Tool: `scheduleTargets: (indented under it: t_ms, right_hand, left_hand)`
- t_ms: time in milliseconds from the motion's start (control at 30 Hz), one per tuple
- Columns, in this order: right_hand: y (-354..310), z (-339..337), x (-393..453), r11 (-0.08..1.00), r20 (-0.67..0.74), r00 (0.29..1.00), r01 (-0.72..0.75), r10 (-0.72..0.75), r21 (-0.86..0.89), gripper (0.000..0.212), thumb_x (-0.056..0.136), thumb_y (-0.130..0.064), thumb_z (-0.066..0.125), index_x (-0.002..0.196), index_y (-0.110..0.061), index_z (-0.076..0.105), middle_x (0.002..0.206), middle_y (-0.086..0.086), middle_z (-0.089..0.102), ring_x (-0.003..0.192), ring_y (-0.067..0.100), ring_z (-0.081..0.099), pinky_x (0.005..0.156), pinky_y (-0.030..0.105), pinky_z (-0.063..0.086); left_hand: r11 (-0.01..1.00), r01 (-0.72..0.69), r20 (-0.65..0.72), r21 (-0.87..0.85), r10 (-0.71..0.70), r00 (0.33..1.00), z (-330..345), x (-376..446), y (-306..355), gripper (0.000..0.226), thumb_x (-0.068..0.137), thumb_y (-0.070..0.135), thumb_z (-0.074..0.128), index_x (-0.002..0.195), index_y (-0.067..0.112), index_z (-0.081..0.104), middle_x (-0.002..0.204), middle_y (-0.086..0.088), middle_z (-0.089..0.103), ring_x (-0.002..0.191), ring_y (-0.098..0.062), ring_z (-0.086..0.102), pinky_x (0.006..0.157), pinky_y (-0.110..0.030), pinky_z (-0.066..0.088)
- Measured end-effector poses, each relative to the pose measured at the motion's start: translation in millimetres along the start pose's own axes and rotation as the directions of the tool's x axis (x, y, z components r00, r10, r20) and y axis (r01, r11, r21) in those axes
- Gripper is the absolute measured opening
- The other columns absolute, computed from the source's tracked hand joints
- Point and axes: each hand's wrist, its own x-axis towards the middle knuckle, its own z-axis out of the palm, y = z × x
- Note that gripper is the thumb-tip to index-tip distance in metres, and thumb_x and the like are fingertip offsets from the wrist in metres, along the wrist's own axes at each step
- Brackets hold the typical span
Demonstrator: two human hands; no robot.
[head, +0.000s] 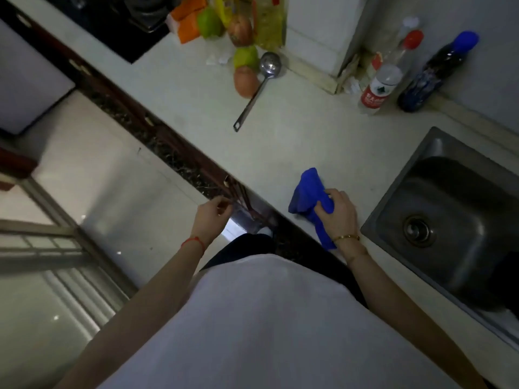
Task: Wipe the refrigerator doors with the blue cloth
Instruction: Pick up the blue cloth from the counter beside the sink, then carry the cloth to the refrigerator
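The blue cloth [307, 196] lies bunched on the pale countertop [196, 88] near its front edge, left of the sink. My right hand [337, 211] grips the cloth's near part, with one end of the cloth trailing under the wrist. My left hand [210, 217] hangs in front of the counter edge, over the floor, fingers loosely curled and holding nothing. A white appliance [25, 80] at the far left could be the refrigerator; I cannot tell for sure.
A steel sink [449, 209] is set in the counter at right. A ladle [261, 85], apples, an onion and packets crowd the back. Two bottles [382, 80] stand by the wall. A black hob [118, 21] sits top left. Glossy floor tiles lie at left.
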Motion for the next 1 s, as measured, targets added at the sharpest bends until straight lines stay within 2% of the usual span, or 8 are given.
scheduleTargets:
  t_ms: [133,333,533,600,667,767,867,1000]
  right_hand:
    - [4,4,-38,0.987,0.111,0.981,0.156,-0.159,0.034,0.024,0.084,-0.010,0.064,0.106,-0.002,0.061,0.103,0.017,0.055,0.084,0.023,0.054,0.069,0.016,0.032]
    - [2,33,-79,0.986,0.394,0.906,0.164,-0.153,0.006,0.032,0.082,-0.016,0.062,0.113,-0.008,0.058,0.104,0.018,0.068,0.091,0.035,0.064,0.079,0.038,0.051]
    - [-20,79,-79,0.969,0.633,0.770,0.213,-0.086,-0.127,0.040,0.085,-0.012,0.063,0.125,-0.008,0.056,0.121,0.020,0.064,0.106,0.036,0.061,0.090,0.035,0.047]
    - [-29,97,-76,0.959,0.668,0.741,0.234,-0.069,-0.161,0.041,0.086,-0.011,0.063,0.126,-0.006,0.056,0.123,0.021,0.062,0.109,0.037,0.059,0.092,0.037,0.047]
    - [-37,115,-73,0.944,0.683,0.730,0.250,-0.039,-0.213,0.041,0.086,-0.011,0.063,0.126,-0.004,0.055,0.124,0.024,0.061,0.110,0.039,0.058,0.093,0.038,0.046]
    - [-46,137,-70,0.938,0.658,0.752,0.204,0.033,-0.280,0.041,0.086,-0.011,0.063,0.125,-0.001,0.055,0.124,0.026,0.060,0.112,0.042,0.057,0.095,0.040,0.045]
    - [-66,159,-68,0.939,0.619,0.781,0.149,0.081,-0.311,0.040,0.087,-0.013,0.062,0.125,-0.001,0.055,0.126,0.026,0.059,0.114,0.042,0.056,0.096,0.041,0.045]
    - [-95,183,-62,0.947,0.591,0.799,0.090,0.117,-0.309,0.038,0.089,-0.012,0.061,0.125,0.000,0.055,0.125,0.026,0.059,0.113,0.043,0.056,0.095,0.041,0.045]
  left_hand:
    - [0.948,0.276,-0.087,-0.157,-0.291,0.953,13,-82,-57,0.020,0.091,0.019,0.057,0.104,0.013,0.071,0.097,-0.006,0.073,0.086,-0.022,0.068,0.083,-0.030,0.051]
    - [0.698,0.593,-0.046,-0.402,-0.662,0.749,41,-206,-130,0.021,0.092,0.017,0.058,0.105,0.004,0.069,0.097,-0.016,0.073,0.087,-0.030,0.070,0.085,-0.032,0.052]
    - [0.277,0.617,0.059,-0.736,-0.882,0.467,53,-280,-182,0.030,0.093,0.016,0.058,0.111,-0.007,0.064,0.101,-0.016,0.068,0.081,-0.027,0.066,0.090,-0.041,0.056]
    - [0.203,0.598,0.073,-0.775,-0.912,0.405,51,-290,-194,0.030,0.093,0.015,0.058,0.111,-0.008,0.064,0.102,-0.016,0.068,0.075,-0.023,0.065,0.080,-0.036,0.058]
    - [0.187,0.621,0.077,-0.761,-0.925,0.372,45,-296,-199,0.029,0.095,0.014,0.056,0.112,-0.008,0.065,0.101,-0.014,0.066,0.076,-0.021,0.063,0.070,-0.025,0.049]
    - [0.176,0.639,0.076,-0.749,-0.935,0.346,26,-293,-209,0.031,0.096,0.013,0.053,0.116,-0.008,0.064,0.109,-0.020,0.068,0.091,-0.028,0.064,0.075,-0.021,0.044]
    - [0.179,0.615,0.082,-0.768,-0.925,0.372,-5,-275,-234,0.028,0.095,0.010,0.051,0.111,-0.010,0.063,0.097,-0.016,0.062,0.064,-0.013,0.055,0.054,-0.016,0.044]
    - [0.199,0.524,0.033,-0.828,-0.916,0.400,-58,-236,-265,0.031,0.095,0.011,0.052,0.112,-0.013,0.062,0.098,-0.026,0.067,0.058,-0.010,0.056,0.054,-0.019,0.045]
